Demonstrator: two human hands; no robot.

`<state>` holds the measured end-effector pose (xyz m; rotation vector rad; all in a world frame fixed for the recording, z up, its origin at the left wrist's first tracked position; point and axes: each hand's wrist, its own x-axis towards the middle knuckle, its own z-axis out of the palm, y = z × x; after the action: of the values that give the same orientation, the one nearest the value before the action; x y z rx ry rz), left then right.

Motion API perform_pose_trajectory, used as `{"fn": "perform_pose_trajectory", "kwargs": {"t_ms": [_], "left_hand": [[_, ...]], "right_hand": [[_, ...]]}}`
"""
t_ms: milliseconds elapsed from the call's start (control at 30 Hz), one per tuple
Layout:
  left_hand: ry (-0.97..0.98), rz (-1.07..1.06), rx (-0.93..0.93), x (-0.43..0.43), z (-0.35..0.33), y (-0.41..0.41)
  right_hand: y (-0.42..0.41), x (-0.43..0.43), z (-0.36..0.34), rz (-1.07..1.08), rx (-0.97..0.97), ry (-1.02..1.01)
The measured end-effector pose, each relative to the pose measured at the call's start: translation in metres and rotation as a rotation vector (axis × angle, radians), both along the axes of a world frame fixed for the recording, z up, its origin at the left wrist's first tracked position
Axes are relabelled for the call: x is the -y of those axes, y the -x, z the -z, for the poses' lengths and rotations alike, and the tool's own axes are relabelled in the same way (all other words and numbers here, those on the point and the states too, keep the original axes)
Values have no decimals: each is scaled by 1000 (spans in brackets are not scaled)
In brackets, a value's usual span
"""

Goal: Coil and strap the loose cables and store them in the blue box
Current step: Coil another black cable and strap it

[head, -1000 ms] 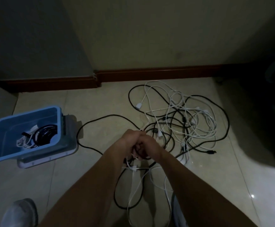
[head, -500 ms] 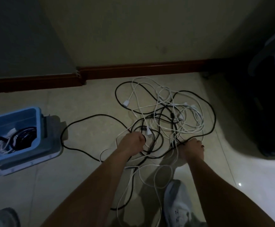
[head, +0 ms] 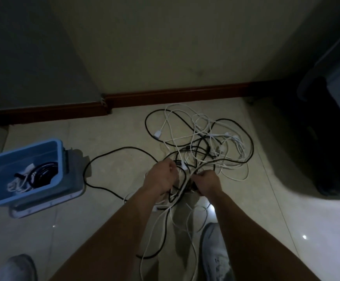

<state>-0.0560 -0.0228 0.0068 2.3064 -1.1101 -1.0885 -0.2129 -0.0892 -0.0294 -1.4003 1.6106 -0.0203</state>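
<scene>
**Both hands in the cables, right of the box**

We see the blue box (head: pixel 23 148) on the floor, sitting on a pale lid (head: pixel 74 192). Inside it lie two coils (head: pixel 41 175), one black and one white, touching each other.

To the right of the box, well apart from it, the loose cables (head: pixel 205 142) sprawl in a black and white tangle. One black loop reaches back to just beside the box's right wall.

Our two hands meet at the near edge of that tangle, on the side away from the box. The right hand (head: pixel 207 182) has its fingers closed round a bunch of black and white strands and lifts them off the floor. The left hand (head: pixel 161 177), the nearer one to the box, is curled, with strands passing under it. We cannot tell whether it really grips any of them.

More strands hang from the hands and trail back towards us, past a grey shoe (head: pixel 215 258).
</scene>
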Motion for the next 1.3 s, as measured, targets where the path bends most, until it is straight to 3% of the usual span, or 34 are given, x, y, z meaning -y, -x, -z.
{"fn": "perform_pose_trajectory", "kwargs": {"t_ms": [133,467,633,800,967,1100,1200,1300], "left_hand": [[77,-19,-99,-12,-50,-9],[285,-153,-256,-79,-214,-59],[357,-199,-325,-113,-286,-74],[296,-87,-217,-142,-354,-90],[400,-82,-512,-173,-398,-105],[469,-84,-753,-195,-402,-109],[553,-101,-946,-209,-396,-112],[579,-155,-1013,-214,-384,-114]], "right_hand": [[-40,-19,-55,76,396,-249],[-99,-60,-204,-30,781,-291],[-118,-78,-280,-168,721,-192],[-135,-93,-358,-383,705,38],[-135,-108,-390,-468,865,273],[-128,-116,-380,-487,770,513],[-120,-112,-376,-645,678,347],[-118,-113,-365,-707,664,229]]}}
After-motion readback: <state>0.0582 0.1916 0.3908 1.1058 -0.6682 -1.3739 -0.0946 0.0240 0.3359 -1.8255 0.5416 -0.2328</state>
